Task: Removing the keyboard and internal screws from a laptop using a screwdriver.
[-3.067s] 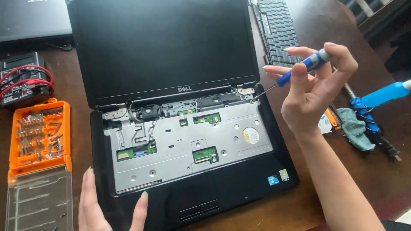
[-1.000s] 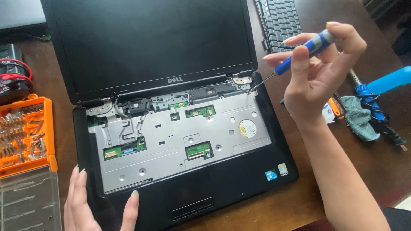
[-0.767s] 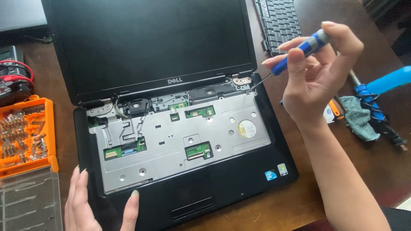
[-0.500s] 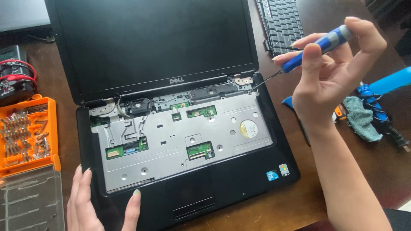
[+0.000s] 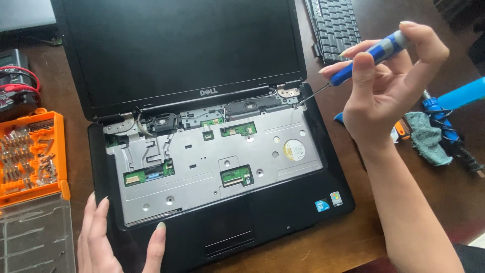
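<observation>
An open black laptop (image 5: pixel 283 207) lies on the brown table with its keyboard removed, showing a silver metal plate (image 5: pixel 202 174) and small green circuit boards. My right hand (image 5: pixel 389 91) grips a blue and grey screwdriver (image 5: pixel 371 54); its thin tip touches the laptop's right hinge area (image 5: pixel 290 93). My left hand (image 5: pixel 113 240) rests flat on the laptop's front left corner, fingers spread, holding nothing.
An orange bit case (image 5: pixel 30 151) with a clear lid (image 5: pixel 35 235) sits at the left. A black meter with red leads (image 5: pixel 15 86) lies at the far left. The detached keyboard (image 5: pixel 336 25) lies behind. A blue tool (image 5: pixel 454 101) and grey-green cloth (image 5: pixel 427 136) lie at the right.
My right hand has shifted slightly right and up while keeping the screwdriver tip at the right hinge. My left hand has stayed on the laptop's front corner.
</observation>
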